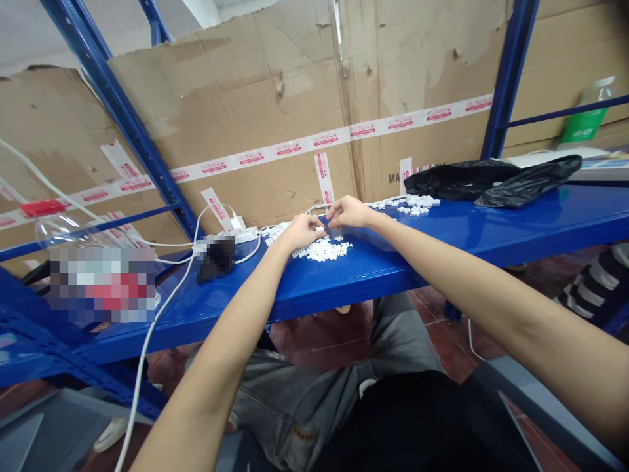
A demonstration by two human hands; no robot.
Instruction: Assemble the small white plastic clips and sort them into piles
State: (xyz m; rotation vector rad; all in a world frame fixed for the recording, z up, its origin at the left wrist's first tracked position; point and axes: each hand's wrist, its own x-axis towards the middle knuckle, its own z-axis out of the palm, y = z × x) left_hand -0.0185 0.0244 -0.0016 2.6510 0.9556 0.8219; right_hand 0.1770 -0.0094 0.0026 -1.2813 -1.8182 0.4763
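Observation:
Small white plastic pieces (324, 250) lie in a loose pile on the blue shelf surface. My left hand (301, 234) rests at the left of this pile, its fingers curled together over the pieces. A bit of white shows at its fingertips, apparently one small piece. Just to the right and slightly farther back is my right hand (350, 213), with its thumb and fingers bent close together and pointing down. Whatever sits between the right fingertips is too small to make out. More white pieces (276, 231) lie behind the left hand.
Another group of white pieces (417, 204) lies to the right, beside a black plastic bag (491, 180). A power strip (246, 235) with white cables and a dark object (216, 259) sit on the left. Cardboard (275, 85) stands behind; a green-labelled bottle (587, 118) is far right.

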